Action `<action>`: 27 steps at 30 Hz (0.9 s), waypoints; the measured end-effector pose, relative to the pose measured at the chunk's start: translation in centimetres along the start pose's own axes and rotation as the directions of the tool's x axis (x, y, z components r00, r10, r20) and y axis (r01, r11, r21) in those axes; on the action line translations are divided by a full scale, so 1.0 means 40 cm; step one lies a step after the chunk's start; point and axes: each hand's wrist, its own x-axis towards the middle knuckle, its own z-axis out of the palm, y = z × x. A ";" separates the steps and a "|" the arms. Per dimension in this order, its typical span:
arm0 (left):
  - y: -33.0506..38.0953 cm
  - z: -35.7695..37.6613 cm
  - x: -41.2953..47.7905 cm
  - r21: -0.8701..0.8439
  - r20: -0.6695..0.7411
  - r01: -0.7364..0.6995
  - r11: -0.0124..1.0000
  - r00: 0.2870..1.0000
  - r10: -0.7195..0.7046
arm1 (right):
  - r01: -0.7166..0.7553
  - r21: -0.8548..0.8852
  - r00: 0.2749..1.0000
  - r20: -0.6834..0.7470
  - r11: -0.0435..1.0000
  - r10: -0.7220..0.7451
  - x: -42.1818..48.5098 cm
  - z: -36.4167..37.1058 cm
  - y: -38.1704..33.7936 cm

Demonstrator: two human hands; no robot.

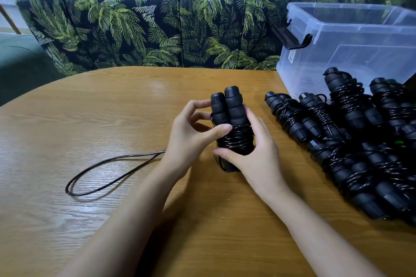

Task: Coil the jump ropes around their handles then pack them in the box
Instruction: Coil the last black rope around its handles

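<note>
Gripping the paired handles [229, 110], long axis toward the table's [112, 101] far edge, the right hand [256, 157] curls round them; the left hand [191, 135] pinches the coils [238, 139], the loose rope [67, 189] trailing leftward.

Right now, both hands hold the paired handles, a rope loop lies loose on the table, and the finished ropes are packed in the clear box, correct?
No: in the head view the coiled jump ropes lie piled on the wooden table beside the clear plastic box, not in it. The left hand and right hand hold the paired handles, and the rope loop lies loose.
</note>
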 end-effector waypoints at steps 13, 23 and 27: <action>0.012 -0.023 0.009 -0.109 0.087 0.040 0.993 0.996 -0.031 | -0.130 0.259 0.987 0.130 0.957 0.099 0.010 -0.034 -0.014; 0.014 0.004 -0.001 -0.125 -0.069 0.033 0.992 0.997 -0.042 | 0.020 -0.057 0.999 0.032 0.998 -0.018 0.014 -0.021 0.008; 0.003 0.002 -0.003 -0.079 -0.106 0.022 0.997 0.994 -0.030 | 0.117 -0.180 0.992 0.055 0.977 -0.109 0.008 -0.013 0.009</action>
